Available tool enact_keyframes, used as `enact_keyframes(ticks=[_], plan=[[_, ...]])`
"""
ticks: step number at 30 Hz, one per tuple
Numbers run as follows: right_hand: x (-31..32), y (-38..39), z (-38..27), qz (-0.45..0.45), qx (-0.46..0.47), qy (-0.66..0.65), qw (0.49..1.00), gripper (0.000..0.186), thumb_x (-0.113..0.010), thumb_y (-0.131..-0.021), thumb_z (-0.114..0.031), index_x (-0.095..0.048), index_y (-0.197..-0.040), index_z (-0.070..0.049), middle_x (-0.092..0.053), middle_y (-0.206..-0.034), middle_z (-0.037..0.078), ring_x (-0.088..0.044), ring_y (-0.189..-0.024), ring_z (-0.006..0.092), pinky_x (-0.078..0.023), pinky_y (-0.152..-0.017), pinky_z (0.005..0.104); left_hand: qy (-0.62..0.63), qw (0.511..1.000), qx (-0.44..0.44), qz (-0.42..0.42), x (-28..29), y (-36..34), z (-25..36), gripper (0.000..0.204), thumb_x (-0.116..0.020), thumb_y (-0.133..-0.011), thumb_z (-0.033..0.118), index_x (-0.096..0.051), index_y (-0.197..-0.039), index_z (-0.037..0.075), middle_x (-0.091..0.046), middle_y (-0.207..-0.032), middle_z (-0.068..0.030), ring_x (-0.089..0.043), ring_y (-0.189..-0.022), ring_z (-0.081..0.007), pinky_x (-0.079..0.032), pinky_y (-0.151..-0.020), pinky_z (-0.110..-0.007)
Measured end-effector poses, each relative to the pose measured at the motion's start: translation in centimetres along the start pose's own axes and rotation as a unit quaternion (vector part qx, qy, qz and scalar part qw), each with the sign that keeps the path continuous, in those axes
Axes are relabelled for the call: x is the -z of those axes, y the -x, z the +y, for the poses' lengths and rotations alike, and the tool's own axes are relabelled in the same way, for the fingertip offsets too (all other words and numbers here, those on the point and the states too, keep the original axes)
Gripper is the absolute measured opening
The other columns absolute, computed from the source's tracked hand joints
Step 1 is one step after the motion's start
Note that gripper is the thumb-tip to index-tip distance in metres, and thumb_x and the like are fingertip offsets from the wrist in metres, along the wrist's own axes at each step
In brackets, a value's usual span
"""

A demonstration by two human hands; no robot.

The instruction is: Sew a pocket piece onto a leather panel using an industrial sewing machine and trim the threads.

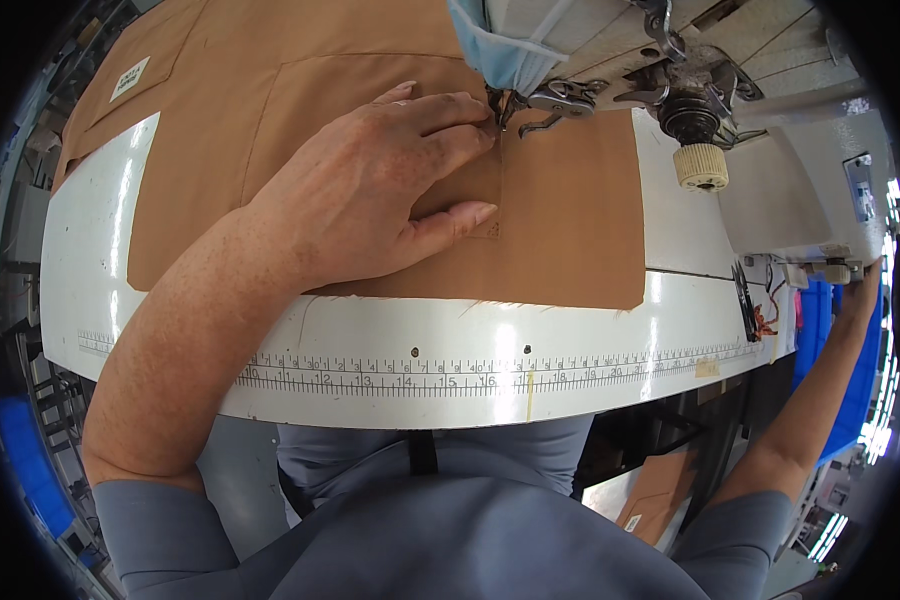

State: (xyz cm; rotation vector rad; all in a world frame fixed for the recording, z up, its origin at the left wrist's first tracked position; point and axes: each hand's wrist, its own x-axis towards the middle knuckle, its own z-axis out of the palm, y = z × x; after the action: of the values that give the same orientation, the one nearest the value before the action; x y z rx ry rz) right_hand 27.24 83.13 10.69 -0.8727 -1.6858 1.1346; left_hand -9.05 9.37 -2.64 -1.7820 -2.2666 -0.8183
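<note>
My left hand [370,180] lies flat on a brown fabric panel [580,220], its fingers stretched out and slightly apart. Its fingertips are close beside the sewing machine's presser foot [507,108], over a pocket-shaped piece with a stitched edge. Stitch lines also cross the cloth left of the hand. On the far right, my right forearm [820,390] reaches up to the sewing machine [800,190]. The machine body hides the fingers of that hand. A light blue face mask [510,55] hangs at the machine head, above the needle area.
Along the near edge of the white table [370,405] runs a printed ruler [450,380]. Dark snips [743,300] and orange thread scraps [765,322] lie at its right end. Brown cloth with a white label [130,78] spreads far left. Blue bins [815,320] stand right.
</note>
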Motion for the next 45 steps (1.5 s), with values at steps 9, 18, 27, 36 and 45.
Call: enact_keyframes(ticks=[9,18,27,36,45], plan=[[-0.4,0.6,0.1,-0.019,0.024,0.003,1.000,0.053,-0.038,-0.115,-0.043,-0.049,-0.151,-0.006,-0.060,-0.145,0.012,-0.060,-0.132,0.0260,-0.051,-0.109,0.0426,0.013,1.000,0.012,-0.001,0.1,0.1,0.0,0.049,-0.081,-0.088,0.025,-0.069,-0.127,-0.002,-0.065,-0.139,-0.0186,-0.061,-0.132,-0.0367,-0.045,-0.119,-0.049],[-0.4,1.3,0.4,-0.042,0.040,0.007,0.998,0.044,-0.041,-0.115,-0.037,-0.050,-0.146,-0.007,-0.061,-0.138,0.013,-0.064,-0.125,0.0240,-0.055,-0.101,0.0404,-0.006,1.000,-0.005,-0.007,0.2,0.0,0.0,0.049,-0.080,-0.089,0.025,-0.069,-0.128,-0.003,-0.065,-0.139,-0.0181,-0.059,-0.134,-0.0365,-0.042,-0.120,-0.050],[-0.3,1.7,0.9,-0.037,0.043,-0.019,0.998,0.047,-0.037,-0.116,-0.041,-0.051,-0.140,-0.003,-0.061,-0.136,0.014,-0.064,-0.123,0.0241,-0.054,-0.103,0.0424,-0.008,1.000,-0.002,-0.012,0.2,0.1,-0.1,0.049,-0.081,-0.088,0.025,-0.069,-0.128,-0.001,-0.064,-0.140,-0.0178,-0.059,-0.135,-0.0362,-0.042,-0.121,-0.050],[-1.2,2.3,0.8,-0.014,0.045,-0.035,0.998,0.052,-0.038,-0.116,-0.042,-0.047,-0.147,0.000,-0.059,-0.140,0.016,-0.062,-0.127,0.0264,-0.054,-0.103,0.0437,-0.016,1.000,-0.019,0.012,-0.1,0.1,-0.3,0.047,-0.075,-0.093,0.030,-0.069,-0.127,-0.001,-0.065,-0.137,-0.0158,-0.063,-0.124,-0.0355,-0.044,-0.118,-0.050],[-1.2,2.8,2.8,-0.040,0.054,-0.061,0.996,0.052,-0.039,-0.116,-0.039,-0.047,-0.147,0.002,-0.059,-0.140,0.017,-0.061,-0.128,0.0270,-0.052,-0.106,0.0429,-0.005,1.000,-0.015,0.016,-0.2,0.2,-0.4,0.046,-0.076,-0.092,0.030,-0.070,-0.126,-0.001,-0.065,-0.137,-0.0151,-0.063,-0.123,-0.0357,-0.045,-0.117,-0.050]])
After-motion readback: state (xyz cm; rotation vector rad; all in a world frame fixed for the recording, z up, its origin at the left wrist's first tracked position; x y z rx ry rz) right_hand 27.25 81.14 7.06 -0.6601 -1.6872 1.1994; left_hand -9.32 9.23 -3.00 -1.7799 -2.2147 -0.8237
